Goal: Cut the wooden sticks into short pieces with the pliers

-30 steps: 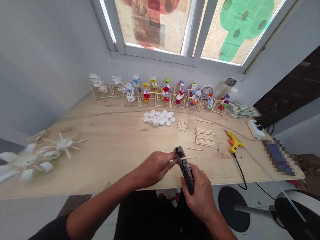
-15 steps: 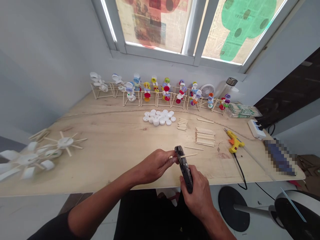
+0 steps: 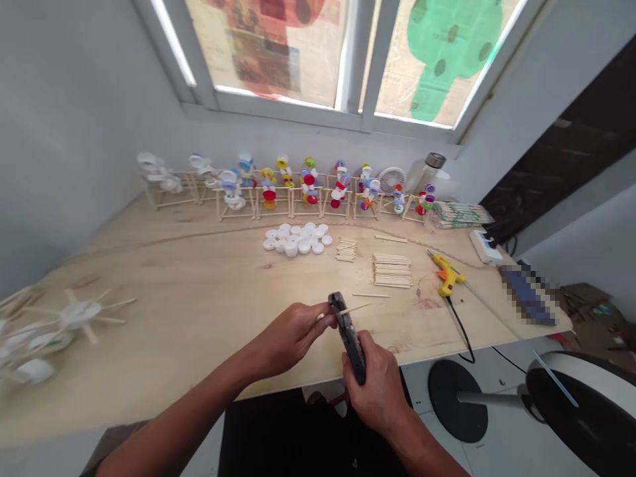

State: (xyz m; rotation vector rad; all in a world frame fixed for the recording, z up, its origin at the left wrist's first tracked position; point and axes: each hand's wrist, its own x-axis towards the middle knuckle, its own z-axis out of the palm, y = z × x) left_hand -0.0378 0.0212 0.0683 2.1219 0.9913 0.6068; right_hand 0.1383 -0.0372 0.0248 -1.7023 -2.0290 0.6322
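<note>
My right hand (image 3: 376,381) is closed round the dark handles of a pair of pliers (image 3: 349,334), whose jaws point up and away from me. Between the fingertips of my left hand (image 3: 297,334) is a thin wooden stick (image 3: 356,307), which passes by the jaws and sticks out to the right. Whether the jaws bite on it is hard to see. Beyond my hands a single loose stick (image 3: 371,295) lies on the table. Further back are a stack of long sticks (image 3: 392,270) and a small pile of short pieces (image 3: 346,250).
White bottle caps (image 3: 298,239) lie in a cluster mid-table. Stick frames with coloured caps (image 3: 309,189) line the wall. A yellow glue gun (image 3: 450,275) with its cord rests at right, near a white power strip (image 3: 485,248). Stick-and-cap wheels (image 3: 79,314) sit at far left.
The view has swung, so the table things appear shifted left. My hands keep the same hold on the stick and the pliers.
</note>
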